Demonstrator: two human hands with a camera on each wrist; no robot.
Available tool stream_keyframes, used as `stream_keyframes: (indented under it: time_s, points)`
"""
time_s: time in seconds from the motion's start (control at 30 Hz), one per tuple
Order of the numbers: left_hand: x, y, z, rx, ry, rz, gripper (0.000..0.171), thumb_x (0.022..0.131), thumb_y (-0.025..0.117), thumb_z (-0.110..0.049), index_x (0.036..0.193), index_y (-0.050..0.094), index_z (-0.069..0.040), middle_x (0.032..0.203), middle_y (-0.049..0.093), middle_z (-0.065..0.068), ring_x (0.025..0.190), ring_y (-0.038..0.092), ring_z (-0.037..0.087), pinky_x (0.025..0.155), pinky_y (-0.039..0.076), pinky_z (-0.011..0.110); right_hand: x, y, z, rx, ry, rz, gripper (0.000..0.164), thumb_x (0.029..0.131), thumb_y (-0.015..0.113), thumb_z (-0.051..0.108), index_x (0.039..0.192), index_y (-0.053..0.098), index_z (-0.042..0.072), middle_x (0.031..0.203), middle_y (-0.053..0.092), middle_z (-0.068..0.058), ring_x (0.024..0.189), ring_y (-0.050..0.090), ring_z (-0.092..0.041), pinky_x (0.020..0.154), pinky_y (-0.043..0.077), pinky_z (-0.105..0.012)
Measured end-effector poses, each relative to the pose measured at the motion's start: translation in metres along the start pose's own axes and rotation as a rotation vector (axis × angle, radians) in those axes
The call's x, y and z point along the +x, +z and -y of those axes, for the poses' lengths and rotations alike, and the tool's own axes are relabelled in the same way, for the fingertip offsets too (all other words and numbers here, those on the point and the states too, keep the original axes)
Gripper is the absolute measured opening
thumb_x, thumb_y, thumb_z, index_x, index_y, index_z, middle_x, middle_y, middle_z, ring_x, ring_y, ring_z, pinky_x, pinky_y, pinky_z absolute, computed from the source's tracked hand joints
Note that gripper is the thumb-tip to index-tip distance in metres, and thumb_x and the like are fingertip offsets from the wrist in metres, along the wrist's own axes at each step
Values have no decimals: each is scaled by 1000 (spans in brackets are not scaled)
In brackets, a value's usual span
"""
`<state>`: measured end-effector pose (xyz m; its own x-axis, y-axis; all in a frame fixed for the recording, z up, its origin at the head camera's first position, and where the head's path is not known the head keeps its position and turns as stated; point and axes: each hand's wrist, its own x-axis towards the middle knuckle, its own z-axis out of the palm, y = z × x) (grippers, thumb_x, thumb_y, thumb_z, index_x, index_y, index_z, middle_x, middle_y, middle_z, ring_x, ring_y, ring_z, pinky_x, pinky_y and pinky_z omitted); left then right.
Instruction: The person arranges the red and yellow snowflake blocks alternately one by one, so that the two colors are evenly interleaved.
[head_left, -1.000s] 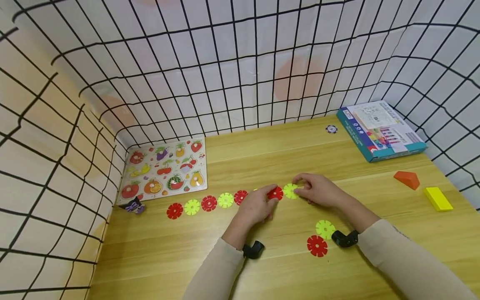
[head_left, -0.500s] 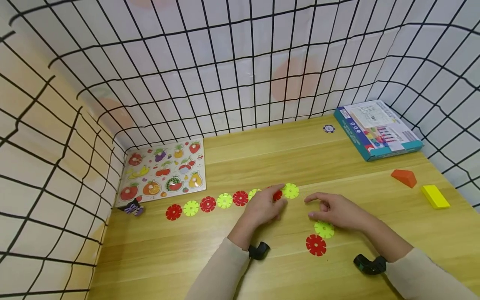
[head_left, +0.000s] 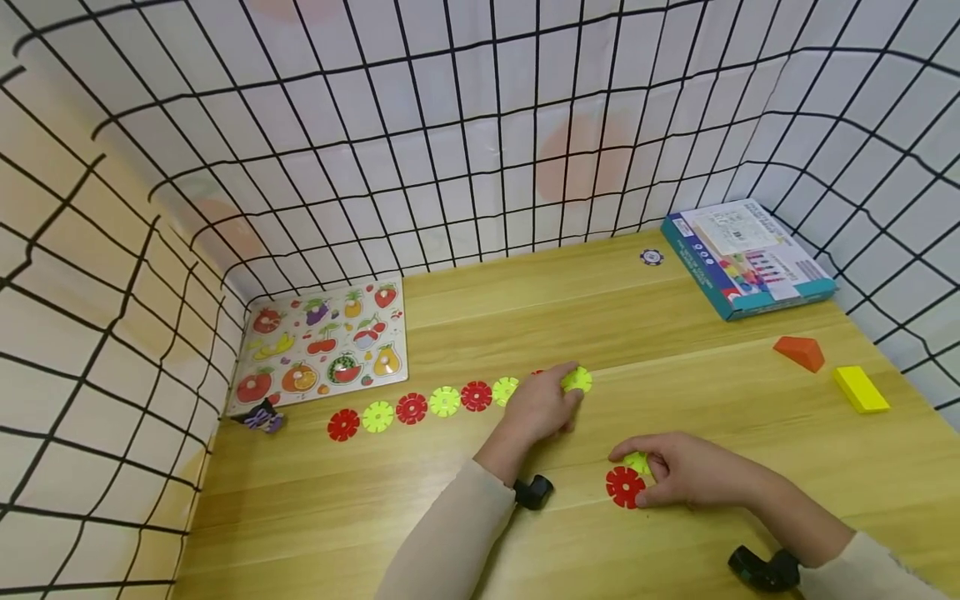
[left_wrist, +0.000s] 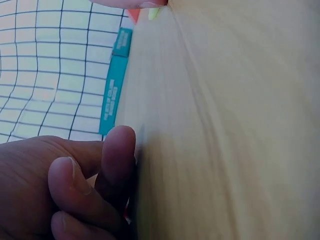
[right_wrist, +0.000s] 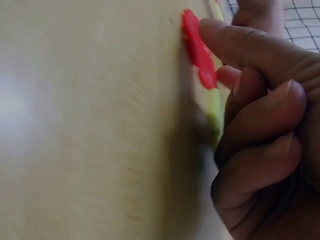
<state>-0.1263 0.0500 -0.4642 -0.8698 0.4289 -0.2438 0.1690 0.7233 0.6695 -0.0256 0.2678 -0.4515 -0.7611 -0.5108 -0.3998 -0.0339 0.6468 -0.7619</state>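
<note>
My left hand (head_left: 542, 406) is at the right end of a row of notched plastic discs, alternating red and yellow-green. Its thumb and index finger lie at opposite edges of the end yellow-green disc (head_left: 581, 380). Behind that hand, a red disc is mostly hidden. Lower right, my right hand (head_left: 690, 468) spans a loose red disc (head_left: 625, 487) between thumb and index fingertips. In the right wrist view the thumb touches this red disc's edge (right_wrist: 201, 55). Another yellow-green disc (head_left: 637, 462) lies partly under the right hand.
A fruit puzzle board (head_left: 322, 346) and a small dark figure (head_left: 262, 417) lie at left. A teal-edged box (head_left: 750, 258), a round chip (head_left: 652, 257), an orange wedge (head_left: 799, 353) and a yellow block (head_left: 861, 389) sit at right. Black wire mesh (head_left: 450, 142) surrounds the wooden table.
My right hand has let go of the row's end yellow-green disc and come down to the loose red disc. My left hand has shifted right, from the red disc to that end disc.
</note>
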Motion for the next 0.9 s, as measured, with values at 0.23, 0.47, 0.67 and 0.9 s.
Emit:
stream_keyframes:
  time_s: [0.23,0.47,0.67,0.9]
  points:
    - [0,2,-4,44,-41,-25,46,92,54,-37,137,42,-38,41,54,-8,31,51,11,47,43,29,2,6,-1,-20,-7,-2,45,77,72,42,118,57,36,55,46,8,44,41,-7,42,35,-22]
    - [0,2,-6,49,-54,-30,46,91,56,-38,136,44,-37,42,55,-7,31,50,11,47,43,29,3,7,0,-46,-25,-16,40,77,71,43,114,58,37,55,47,8,43,41,-6,43,36,-22]
    - [-1,2,-6,24,-60,-29,46,91,57,-38,135,45,-37,43,56,-6,31,51,12,45,44,31,3,8,2,-97,-33,-40,38,75,72,47,107,55,36,58,48,8,46,42,-6,45,35,-21]
    - [-1,1,-6,15,-70,-29,46,90,59,-38,134,46,-38,41,55,-6,31,50,13,44,44,31,0,12,5,-208,-120,-141,35,75,72,47,101,53,35,77,49,9,63,45,-6,54,39,-21]
